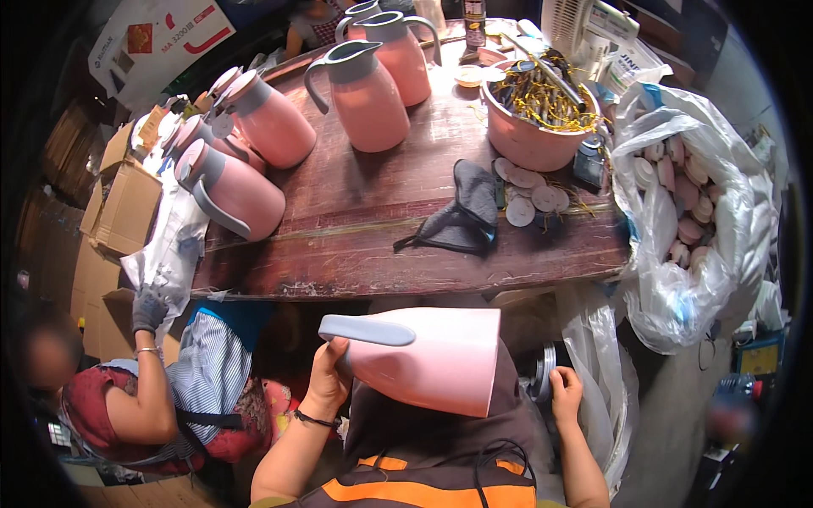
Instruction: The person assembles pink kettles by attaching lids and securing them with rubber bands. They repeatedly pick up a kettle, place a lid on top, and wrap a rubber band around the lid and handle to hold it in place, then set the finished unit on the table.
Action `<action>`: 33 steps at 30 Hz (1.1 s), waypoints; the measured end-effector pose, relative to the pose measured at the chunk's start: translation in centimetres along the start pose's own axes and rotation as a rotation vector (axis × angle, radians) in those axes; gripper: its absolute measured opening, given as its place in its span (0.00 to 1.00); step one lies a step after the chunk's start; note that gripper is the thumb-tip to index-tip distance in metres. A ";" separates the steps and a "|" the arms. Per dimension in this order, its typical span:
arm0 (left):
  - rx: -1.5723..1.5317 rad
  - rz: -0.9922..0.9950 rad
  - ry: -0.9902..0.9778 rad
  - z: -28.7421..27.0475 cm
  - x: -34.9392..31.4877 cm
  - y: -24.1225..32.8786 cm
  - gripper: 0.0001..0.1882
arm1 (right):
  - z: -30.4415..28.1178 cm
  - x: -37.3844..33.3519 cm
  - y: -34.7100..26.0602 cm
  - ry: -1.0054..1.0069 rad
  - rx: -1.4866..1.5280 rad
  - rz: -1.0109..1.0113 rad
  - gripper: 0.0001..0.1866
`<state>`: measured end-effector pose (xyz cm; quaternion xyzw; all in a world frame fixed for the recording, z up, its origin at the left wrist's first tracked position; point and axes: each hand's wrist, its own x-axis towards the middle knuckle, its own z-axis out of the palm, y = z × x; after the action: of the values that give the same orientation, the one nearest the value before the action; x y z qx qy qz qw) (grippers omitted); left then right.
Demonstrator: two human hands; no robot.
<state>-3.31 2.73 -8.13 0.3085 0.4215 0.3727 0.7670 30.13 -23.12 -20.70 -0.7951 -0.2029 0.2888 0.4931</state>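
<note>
My left hand [329, 377] is closed around the grey neck and handle end of a pink jug [436, 360], which lies on its side above my lap, base toward the right. My right hand [566, 394], low at the right, has its fingers curled on a dark round part with a silvery rim [543, 372], beside a clear plastic bag [593, 356]. Its exact kind is hard to make out. More pink jugs with grey spouts and handles stand on the table, among them one jug [368, 106] at the middle and another [233, 190] at the left.
On the wooden table [339, 254] lie a black cloth mask [461, 207] and several white discs [525, 190]. Behind them is a pink basin [538, 144] with yellow ties. A bag of pink lids [694, 195] stands right. At left, a gloved co-worker [140, 389] sits near cardboard boxes [127, 199].
</note>
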 end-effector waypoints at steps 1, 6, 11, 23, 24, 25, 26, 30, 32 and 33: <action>-0.035 0.008 0.002 -0.2 0.0 -0.1 0.29 | 0.3 0.1 -1.5 0.001 -0.003 -0.036 0.09; -0.078 0.004 0.028 -0.4 -0.5 -0.3 0.32 | 1.5 -3.5 -14.7 0.068 -0.098 -0.669 0.06; -0.225 -0.060 0.037 -0.2 -1.6 -1.0 0.34 | 5.4 -3.8 -18.5 -0.078 -0.081 -1.195 0.13; 0.723 0.859 -0.038 0.8 -3.6 2.9 0.32 | 7.2 -3.2 -17.7 -0.321 0.571 0.121 0.07; 0.829 0.865 -0.195 1.2 -4.4 4.6 0.23 | 7.2 -2.4 -17.6 -0.419 0.704 0.265 0.08; 0.949 0.992 -0.260 1.1 -4.2 5.5 0.22 | 7.2 -1.4 -16.9 -0.519 0.834 0.406 0.09; 0.871 0.938 -0.225 1.3 -3.8 6.1 0.24 | 7.0 -1.3 -15.5 -0.539 0.773 0.314 0.13; 0.029 0.088 -0.022 -1.4 -2.0 3.9 0.32 | 5.4 -2.0 -18.3 -0.619 0.124 -0.749 0.34; -0.109 -0.045 0.075 -2.4 -1.6 1.9 0.28 | 5.4 -2.2 -19.6 -0.618 0.005 -0.774 0.34; -0.038 0.030 0.077 -1.9 -2.0 1.6 0.29 | 5.6 -1.7 -18.8 -0.651 0.014 -0.705 0.33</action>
<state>-6.24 2.24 -6.88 0.2856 0.4386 0.4036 0.7504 24.48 -12.31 -5.26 -0.5427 -0.6021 0.3393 0.4773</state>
